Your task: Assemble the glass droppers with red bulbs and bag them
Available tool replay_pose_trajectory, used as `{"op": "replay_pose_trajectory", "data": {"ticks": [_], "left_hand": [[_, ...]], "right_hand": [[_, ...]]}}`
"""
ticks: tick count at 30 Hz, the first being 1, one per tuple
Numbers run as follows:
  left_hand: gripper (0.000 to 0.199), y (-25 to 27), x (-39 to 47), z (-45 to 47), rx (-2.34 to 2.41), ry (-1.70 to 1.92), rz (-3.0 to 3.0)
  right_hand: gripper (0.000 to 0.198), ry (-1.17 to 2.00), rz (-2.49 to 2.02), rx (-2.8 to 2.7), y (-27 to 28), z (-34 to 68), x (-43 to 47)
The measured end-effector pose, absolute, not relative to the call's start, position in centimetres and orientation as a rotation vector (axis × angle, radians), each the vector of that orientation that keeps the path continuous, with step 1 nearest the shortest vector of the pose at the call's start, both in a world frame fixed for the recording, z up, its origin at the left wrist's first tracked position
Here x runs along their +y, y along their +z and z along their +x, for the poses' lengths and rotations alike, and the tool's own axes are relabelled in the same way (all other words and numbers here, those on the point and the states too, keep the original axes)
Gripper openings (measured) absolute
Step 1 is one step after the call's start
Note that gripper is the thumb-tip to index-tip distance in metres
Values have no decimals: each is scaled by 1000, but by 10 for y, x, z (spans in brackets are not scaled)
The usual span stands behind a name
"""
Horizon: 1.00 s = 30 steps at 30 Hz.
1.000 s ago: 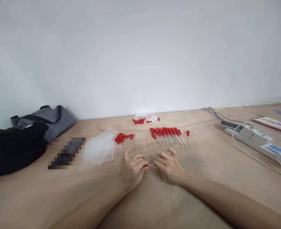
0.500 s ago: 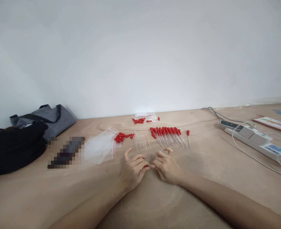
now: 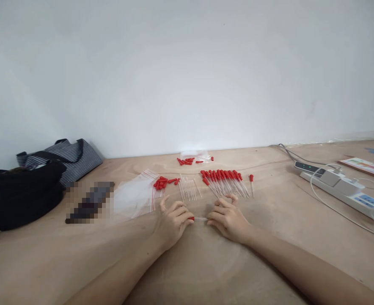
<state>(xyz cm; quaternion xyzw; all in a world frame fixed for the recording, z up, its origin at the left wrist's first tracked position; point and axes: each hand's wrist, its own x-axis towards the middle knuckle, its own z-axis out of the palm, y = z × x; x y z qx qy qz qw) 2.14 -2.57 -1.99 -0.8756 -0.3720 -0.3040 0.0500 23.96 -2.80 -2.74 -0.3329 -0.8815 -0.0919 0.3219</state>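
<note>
Droppers (image 3: 226,181) right of tubes (image 3: 189,188)

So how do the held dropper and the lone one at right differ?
The held dropper runs sideways, left hand to right hand; the lone dropper lies bulb toward the wall. The held dropper is partly covered; the lone dropper shows whole. Both are red and clear.
</note>
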Motion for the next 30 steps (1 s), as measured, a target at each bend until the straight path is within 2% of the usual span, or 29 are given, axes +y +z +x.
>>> {"op": "replay_pose_trajectory", "data": {"ticks": [5, 10, 14, 21, 30], "left_hand": [[16, -17, -26, 21, -1129, -831, -2780], [15, -13, -22, 15, -1158, -776, -2839], [35, -14, -12, 5, -1354, -821, -2594], [21, -28, 6, -7, -1536, -791, -2372], [16, -21, 16, -3, -1523, -775, -2251]], "right_hand": [[20, -299, -865, -2322, -32, 237, -28], [17, -199, -896, -2300, -29, 238, -30], [21, -158, -1212, -2152, -25, 238, -22], [24, -247, -1707, -1980, -21, 212, 20], [23, -286, -1729, -1954, -23, 200, 41]]}}
